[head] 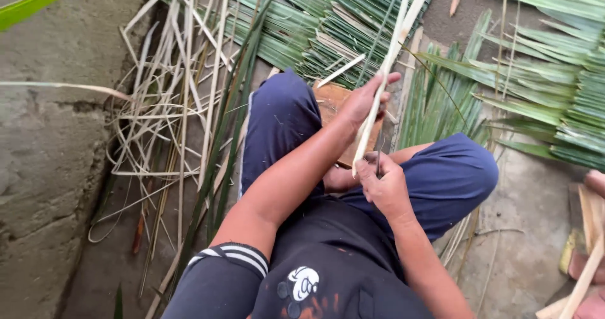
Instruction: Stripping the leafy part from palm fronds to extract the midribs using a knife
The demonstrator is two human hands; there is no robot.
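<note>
Stripping a pale leaf strip (pixel 382 82) over the lap.
Left hand (pixel 363 99) grips the strip firmly; right hand (pixel 386 186) grips a thin blade (pixel 378 163), best kept shallow.

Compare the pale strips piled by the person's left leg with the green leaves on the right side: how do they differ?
Colour: the pale strips are cream and dry-looking; the green leaves are fresh green.
Shape: the pale strips are thin and curling; the green leaves are broader and flat.
Arrangement: the pale strips lie tangled; the green leaves lie in roughly parallel rows.
Both are long, narrow and rest on the ground.
</note>
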